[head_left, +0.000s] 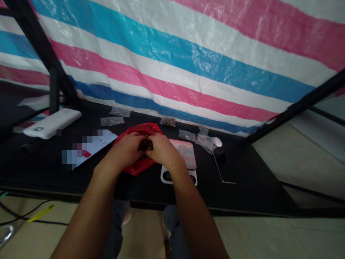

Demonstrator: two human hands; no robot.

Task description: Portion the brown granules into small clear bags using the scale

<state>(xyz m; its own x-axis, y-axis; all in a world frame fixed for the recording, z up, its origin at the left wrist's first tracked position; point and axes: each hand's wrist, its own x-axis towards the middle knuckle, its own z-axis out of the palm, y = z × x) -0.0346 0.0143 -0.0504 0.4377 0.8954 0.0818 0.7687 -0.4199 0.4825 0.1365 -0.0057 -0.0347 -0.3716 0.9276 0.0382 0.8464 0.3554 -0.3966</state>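
Note:
A red plastic bag stands on the black table, with dark brown contents showing in its mouth. My left hand is at the left side of that mouth, fingers curled over the rim. At the right side, my right hand has its fingers bent onto the bag in the same way. Both hands look closed on the plastic, though the fingertips are partly hidden. Partly behind my right forearm lies a white digital scale with a pinkish top plate.
Small clear bags lie along the back, one bag with brown bits among them. To the right are a white spoon-like piece and a dark flat device. A printed sheet and a white device lie left. A striped sheet hangs behind.

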